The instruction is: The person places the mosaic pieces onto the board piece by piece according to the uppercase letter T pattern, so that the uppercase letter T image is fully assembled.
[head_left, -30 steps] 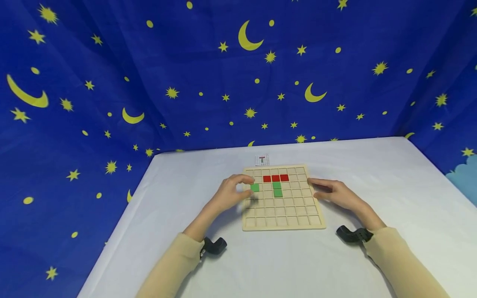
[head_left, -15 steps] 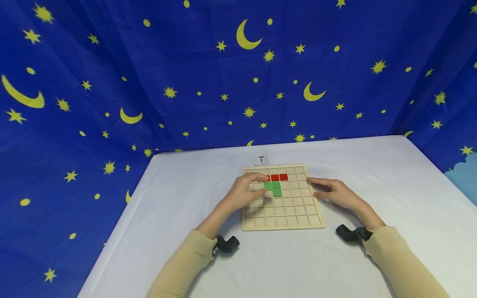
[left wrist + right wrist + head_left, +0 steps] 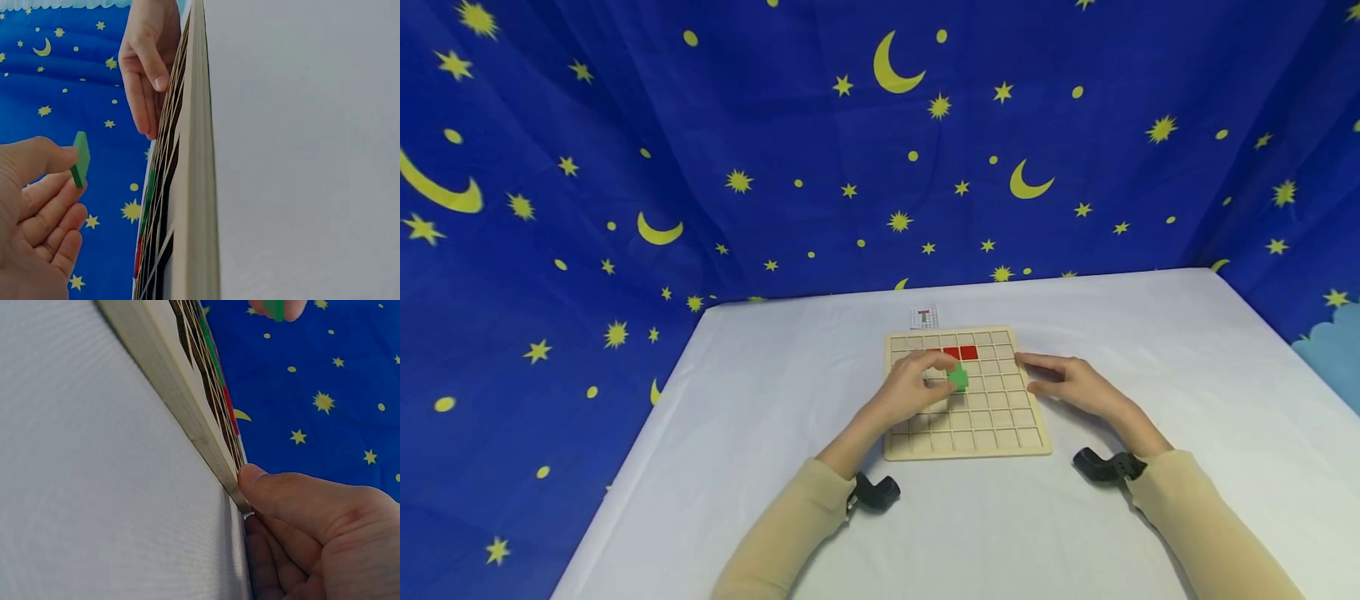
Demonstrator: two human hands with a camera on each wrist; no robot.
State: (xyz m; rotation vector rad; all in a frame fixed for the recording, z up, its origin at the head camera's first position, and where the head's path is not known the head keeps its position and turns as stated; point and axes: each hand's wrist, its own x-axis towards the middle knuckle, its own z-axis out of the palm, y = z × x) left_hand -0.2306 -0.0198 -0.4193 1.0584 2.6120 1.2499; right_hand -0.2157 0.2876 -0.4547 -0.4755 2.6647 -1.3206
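My left hand (image 3: 910,390) pinches a green square tile (image 3: 81,159) between thumb and fingers, held above the wooden grid board (image 3: 968,456). In the head view this tile overlaps the green tiles lying in the board's squares. A row of red tiles (image 3: 968,352) lies farther up the grid, its left end partly hidden by my left fingers. At the board's right side my right hand (image 3: 1078,388) rests with its fingers extended. The right wrist view has its thumb (image 3: 269,486) touching the board's edge.
Behind the board lies a small pattern card (image 3: 923,317) showing a red and green T on a grid. A white cloth (image 3: 760,400) covers the table. A blue curtain (image 3: 820,133) with yellow stars and moons surrounds the back and sides.
My left hand has carried the green tile rightward across the board, from its left columns to over the green tiles there. The right hand stays at the board's right edge.
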